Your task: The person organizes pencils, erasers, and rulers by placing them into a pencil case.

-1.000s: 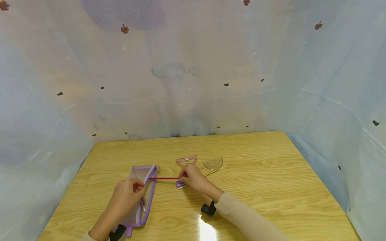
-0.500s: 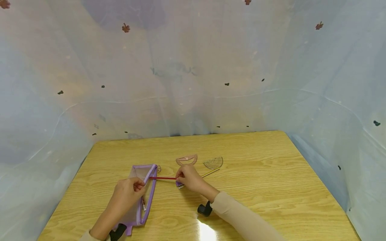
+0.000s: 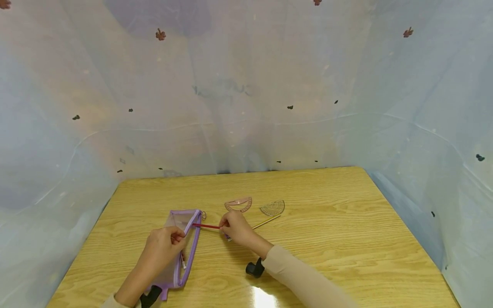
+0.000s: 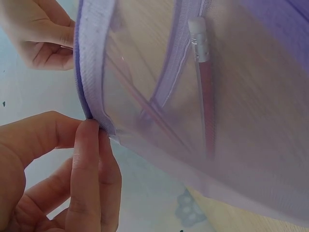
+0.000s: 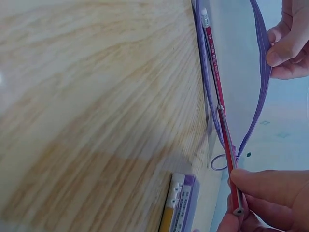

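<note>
My left hand (image 3: 163,248) pinches the purple-trimmed opening edge of a see-through mesh pencil case (image 3: 195,244), lifting that edge so the mouth gapes. In my right hand (image 3: 239,229) is a red pencil (image 3: 208,226), gripped near one end between thumb and fingers. Its far end reaches through the opening into the case; the left wrist view shows a slim reddish shaft (image 4: 145,104) behind the mesh. Another red pencil (image 5: 212,58), with a white eraser tip, lies inside. A ring (image 5: 219,162) hangs at the zipper's end.
Under and beside my right hand lie a yellow pencil (image 3: 269,220) and a small purple-and-white printed block (image 5: 186,203). Farther back are a pink protractor (image 3: 248,206) and a clear one (image 3: 272,208). The wooden table (image 3: 346,248) meets a pale curtain (image 3: 246,141) behind.
My right hand has moved left toward the pencil case, bringing the red pencil farther into the opening. The left hand has kept its hold on the edge.
</note>
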Action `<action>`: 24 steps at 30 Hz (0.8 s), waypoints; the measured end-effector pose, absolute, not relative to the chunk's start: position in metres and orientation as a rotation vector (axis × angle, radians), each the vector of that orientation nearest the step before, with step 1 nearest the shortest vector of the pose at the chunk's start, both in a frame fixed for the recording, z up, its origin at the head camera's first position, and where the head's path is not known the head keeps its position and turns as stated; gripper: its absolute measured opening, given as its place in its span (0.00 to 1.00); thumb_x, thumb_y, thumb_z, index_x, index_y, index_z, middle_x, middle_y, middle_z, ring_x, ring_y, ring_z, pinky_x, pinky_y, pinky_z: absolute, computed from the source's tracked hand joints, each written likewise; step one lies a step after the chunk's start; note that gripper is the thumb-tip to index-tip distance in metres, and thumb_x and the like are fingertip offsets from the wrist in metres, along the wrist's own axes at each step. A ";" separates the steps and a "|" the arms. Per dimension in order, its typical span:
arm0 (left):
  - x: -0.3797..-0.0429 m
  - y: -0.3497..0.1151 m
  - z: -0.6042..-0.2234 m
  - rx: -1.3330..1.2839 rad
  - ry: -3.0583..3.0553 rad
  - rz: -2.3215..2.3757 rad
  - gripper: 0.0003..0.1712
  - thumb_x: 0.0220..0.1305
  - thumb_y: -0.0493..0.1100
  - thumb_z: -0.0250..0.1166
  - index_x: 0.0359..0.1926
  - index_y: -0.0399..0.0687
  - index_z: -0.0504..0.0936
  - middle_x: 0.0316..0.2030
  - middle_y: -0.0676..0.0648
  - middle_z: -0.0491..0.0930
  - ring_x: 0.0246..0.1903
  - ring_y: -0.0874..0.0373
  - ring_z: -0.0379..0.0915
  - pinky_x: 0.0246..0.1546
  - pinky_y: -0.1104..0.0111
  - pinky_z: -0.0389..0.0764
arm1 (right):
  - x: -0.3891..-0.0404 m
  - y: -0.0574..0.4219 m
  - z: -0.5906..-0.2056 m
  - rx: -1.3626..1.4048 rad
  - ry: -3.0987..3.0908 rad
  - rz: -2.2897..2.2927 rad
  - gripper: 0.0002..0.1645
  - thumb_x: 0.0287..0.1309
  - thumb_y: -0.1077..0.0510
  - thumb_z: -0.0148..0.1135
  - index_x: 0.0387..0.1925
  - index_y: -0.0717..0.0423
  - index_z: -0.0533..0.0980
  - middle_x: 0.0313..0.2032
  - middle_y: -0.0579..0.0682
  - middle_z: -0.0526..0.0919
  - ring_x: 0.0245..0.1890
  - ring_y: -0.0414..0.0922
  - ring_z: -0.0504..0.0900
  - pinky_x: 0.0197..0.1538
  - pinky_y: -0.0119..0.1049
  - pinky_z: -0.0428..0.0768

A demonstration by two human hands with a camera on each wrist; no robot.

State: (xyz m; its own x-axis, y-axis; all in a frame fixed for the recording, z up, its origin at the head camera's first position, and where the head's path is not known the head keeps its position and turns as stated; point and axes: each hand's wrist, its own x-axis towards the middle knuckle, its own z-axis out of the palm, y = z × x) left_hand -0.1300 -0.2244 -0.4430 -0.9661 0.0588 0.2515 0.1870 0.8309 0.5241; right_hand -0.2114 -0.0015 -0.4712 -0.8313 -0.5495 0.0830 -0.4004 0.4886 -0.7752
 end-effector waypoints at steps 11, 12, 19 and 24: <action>-0.130 -0.224 -0.441 -0.193 -2.799 -0.832 0.04 0.54 0.30 0.72 0.27 0.41 0.86 0.21 0.53 0.80 0.21 0.65 0.75 0.23 0.74 0.78 | -0.209 -0.009 -0.469 -0.768 2.557 -1.300 0.04 0.60 0.73 0.64 0.31 0.67 0.82 0.22 0.49 0.80 0.16 0.34 0.72 0.23 0.25 0.74; -0.130 -0.224 -0.441 -0.192 -2.801 -0.833 0.04 0.54 0.30 0.72 0.27 0.41 0.86 0.21 0.53 0.80 0.22 0.65 0.75 0.23 0.74 0.78 | -0.208 -0.009 -0.470 -0.764 2.563 -1.298 0.04 0.59 0.73 0.64 0.30 0.67 0.82 0.21 0.48 0.80 0.16 0.34 0.71 0.23 0.25 0.74; -0.131 -0.224 -0.440 -0.168 -2.828 -0.834 0.03 0.55 0.31 0.72 0.28 0.40 0.86 0.22 0.53 0.80 0.22 0.64 0.75 0.24 0.73 0.78 | -0.208 -0.013 -0.470 -0.749 2.569 -1.296 0.03 0.59 0.71 0.66 0.30 0.66 0.83 0.24 0.48 0.80 0.22 0.34 0.71 0.27 0.26 0.73; -0.132 -0.224 -0.440 -0.169 -2.835 -0.829 0.02 0.55 0.32 0.72 0.29 0.39 0.86 0.22 0.53 0.81 0.23 0.64 0.76 0.24 0.73 0.78 | -0.209 -0.016 -0.472 -0.734 2.580 -1.297 0.03 0.58 0.71 0.67 0.29 0.66 0.83 0.23 0.47 0.80 0.22 0.34 0.71 0.28 0.27 0.72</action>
State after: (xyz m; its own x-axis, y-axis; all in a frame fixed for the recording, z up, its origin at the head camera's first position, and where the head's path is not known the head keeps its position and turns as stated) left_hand -0.1316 -0.2242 -0.4397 -0.9769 0.0574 0.2059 0.1593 0.8379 0.5221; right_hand -0.2093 -0.0164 -0.4718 -0.8662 -0.4942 0.0733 -0.3537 0.5030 -0.7886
